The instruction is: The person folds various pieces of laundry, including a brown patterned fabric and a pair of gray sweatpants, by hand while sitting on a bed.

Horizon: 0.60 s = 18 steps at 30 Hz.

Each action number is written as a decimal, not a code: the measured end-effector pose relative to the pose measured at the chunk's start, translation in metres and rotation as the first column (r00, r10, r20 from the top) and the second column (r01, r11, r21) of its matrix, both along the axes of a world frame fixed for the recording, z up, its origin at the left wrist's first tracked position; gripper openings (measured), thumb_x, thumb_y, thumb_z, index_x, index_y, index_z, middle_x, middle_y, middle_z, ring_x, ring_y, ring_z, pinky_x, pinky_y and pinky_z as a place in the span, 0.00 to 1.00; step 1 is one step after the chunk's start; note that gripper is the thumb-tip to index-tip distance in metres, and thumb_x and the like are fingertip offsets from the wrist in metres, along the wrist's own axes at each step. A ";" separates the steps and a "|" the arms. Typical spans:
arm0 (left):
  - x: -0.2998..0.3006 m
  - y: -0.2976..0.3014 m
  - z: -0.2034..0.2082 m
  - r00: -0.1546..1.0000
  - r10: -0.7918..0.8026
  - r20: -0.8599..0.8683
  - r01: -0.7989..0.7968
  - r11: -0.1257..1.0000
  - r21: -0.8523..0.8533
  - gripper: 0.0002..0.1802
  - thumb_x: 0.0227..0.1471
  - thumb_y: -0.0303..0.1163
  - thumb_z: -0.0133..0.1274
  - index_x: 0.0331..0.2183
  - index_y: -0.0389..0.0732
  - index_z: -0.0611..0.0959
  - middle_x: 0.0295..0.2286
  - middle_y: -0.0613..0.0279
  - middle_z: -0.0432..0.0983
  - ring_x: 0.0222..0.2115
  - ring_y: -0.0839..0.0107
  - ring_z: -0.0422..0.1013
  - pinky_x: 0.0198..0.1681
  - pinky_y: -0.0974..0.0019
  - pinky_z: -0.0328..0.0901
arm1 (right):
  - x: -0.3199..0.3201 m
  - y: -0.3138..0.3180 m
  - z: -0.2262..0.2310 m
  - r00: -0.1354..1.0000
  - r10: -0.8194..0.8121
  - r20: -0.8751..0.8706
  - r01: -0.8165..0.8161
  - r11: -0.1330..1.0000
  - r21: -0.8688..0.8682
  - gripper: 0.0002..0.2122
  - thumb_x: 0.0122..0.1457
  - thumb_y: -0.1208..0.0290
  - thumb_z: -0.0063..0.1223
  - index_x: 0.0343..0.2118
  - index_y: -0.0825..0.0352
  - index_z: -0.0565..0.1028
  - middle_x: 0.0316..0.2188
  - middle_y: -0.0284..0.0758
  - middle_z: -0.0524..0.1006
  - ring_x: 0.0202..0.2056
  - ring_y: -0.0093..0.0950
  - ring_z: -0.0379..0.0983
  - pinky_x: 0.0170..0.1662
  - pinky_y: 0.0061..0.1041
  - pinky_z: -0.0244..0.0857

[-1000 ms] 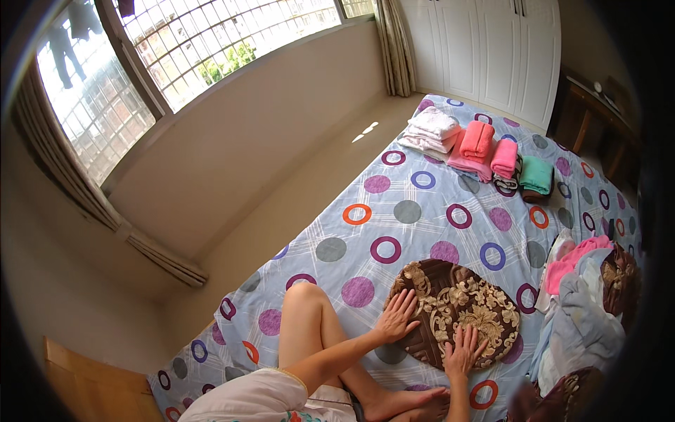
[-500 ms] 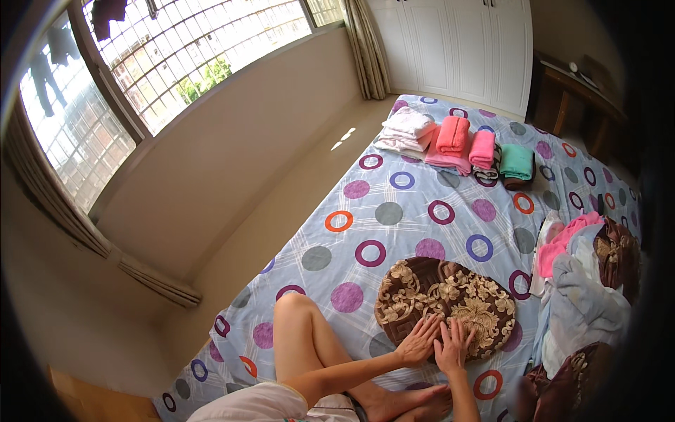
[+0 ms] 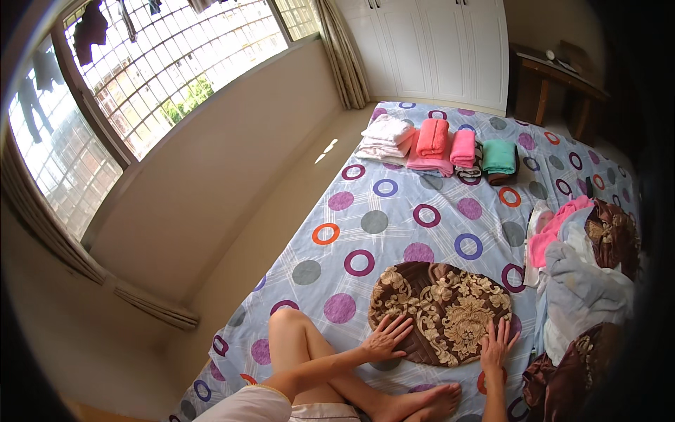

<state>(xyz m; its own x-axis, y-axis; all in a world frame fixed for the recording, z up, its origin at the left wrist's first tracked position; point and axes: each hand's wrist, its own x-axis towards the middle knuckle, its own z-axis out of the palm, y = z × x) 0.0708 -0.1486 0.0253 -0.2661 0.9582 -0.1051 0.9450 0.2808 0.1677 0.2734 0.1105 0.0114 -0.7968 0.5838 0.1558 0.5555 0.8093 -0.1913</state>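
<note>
A: Head view, item one?

B: Brown cloth with a cream floral pattern, lying flat on the bed, near its foot end and just ahead of the person's crossed bare legs.

A: Hands?

B: Left hand, fingers spread, palm down on the near left edge of the brown cloth. Right hand, fingers spread, flat on the cloth's near right edge. Neither grip pinches anything; both rest open on the fabric.

A: Bed covering?

B: Pale blue sheet printed with rings and dots in purple, orange and grey.

A: Folded stock?

B: One row at the far end of the bed: white stack, two pink rolled towels on a pink folded piece, one green folded towel on a dark item. All well apart from the hands.

A: Unfolded stock?

B: Heap of laundry at the bed's right side, just beside the brown cloth: pink, pale blue-grey and brown patterned pieces.

A: Surroundings?

B: Large barred window on the left, white wardrobe doors beyond the bed, wooden desk at upper right.
</note>
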 end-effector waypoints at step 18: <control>0.053 0.047 -0.013 0.977 -0.135 0.168 0.116 0.986 0.116 0.40 0.47 0.49 0.39 0.54 0.33 0.51 0.56 0.51 0.39 0.58 0.60 0.34 0.58 0.54 0.30 | -0.037 -0.074 0.000 0.875 0.475 -0.092 -0.484 0.852 -0.199 0.26 0.48 0.53 0.46 0.50 0.60 0.63 0.52 0.43 0.58 0.55 0.43 0.48 0.55 0.57 0.28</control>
<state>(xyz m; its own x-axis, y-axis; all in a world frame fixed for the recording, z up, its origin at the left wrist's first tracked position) 0.1235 -0.1017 0.0119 -0.1293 0.9909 -0.0360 0.9252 0.1337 0.3553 0.2362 0.0363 0.0114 -0.9822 0.1529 0.1088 0.0977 0.9118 -0.3989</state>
